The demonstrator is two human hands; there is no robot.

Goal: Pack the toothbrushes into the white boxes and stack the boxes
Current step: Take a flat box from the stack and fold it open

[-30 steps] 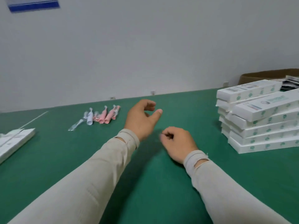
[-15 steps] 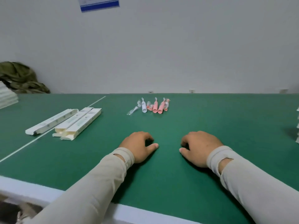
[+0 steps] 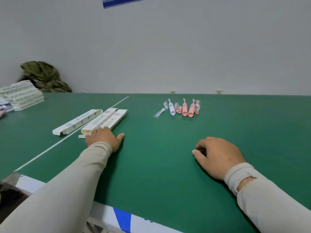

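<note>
Now: your left hand (image 3: 102,137) rests on the near end of three long white cardboard boxes (image 3: 107,120), grip unclear. Right hand (image 3: 218,155) loosely curled, empty. Pink and white plastic toothbrushes (image 3: 183,109) lie beyond; lift one box squarely

table (image 3: 168,157) under your hands: green, thin white line | boxes (image 3: 94,121) by your left hand (image 3: 102,137): white (small grey dots) | toothbrushes (image 3: 184,108) beyond: pink, one white | sleeves (image 3: 70,182): beige

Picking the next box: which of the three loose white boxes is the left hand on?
The rightmost box, nearest the toothbrushes: the left hand covers its near end. The other two lie farther left, untouched.
</note>
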